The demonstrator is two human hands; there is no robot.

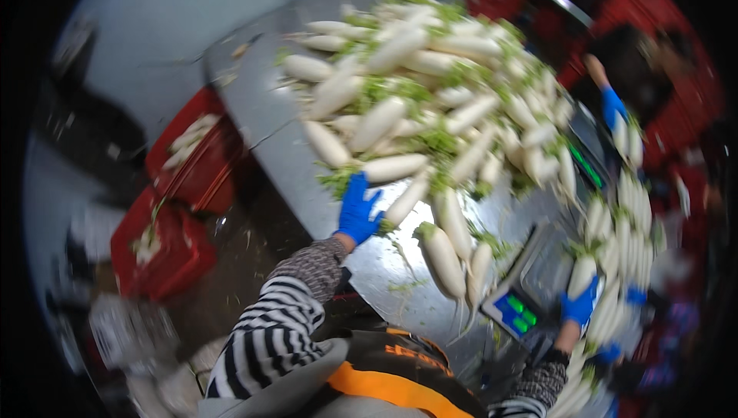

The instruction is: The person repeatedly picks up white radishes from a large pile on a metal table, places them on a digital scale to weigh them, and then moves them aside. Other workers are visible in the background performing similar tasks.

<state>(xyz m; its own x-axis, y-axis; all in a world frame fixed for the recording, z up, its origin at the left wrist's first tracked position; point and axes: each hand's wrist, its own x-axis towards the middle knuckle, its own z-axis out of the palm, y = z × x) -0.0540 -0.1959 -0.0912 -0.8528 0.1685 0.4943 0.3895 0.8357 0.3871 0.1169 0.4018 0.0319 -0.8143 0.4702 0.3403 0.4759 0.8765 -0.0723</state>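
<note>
A large heap of white daikon radishes (398,49) with green leaf stubs lies on a metal table (271,130). At its near edge, my left hand (358,210) in a blue glove has its fingers apart beside one daikon (395,168); whether they touch it is unclear. My right hand (578,303), also gloved, grips a single daikon (582,277) with its leafy end pointing away from me. That hand is just right of a digital scale (536,279) with a lit green display. Between my hands lie several loose daikons, including a thick one (443,259).
Rows of daikons (634,216) line the right side, where another person's gloved hand (613,108) holds daikons. More blue gloves (608,353) show at lower right. A second scale display (585,165) glows green. Red crates (196,179) with daikons stand left of the table.
</note>
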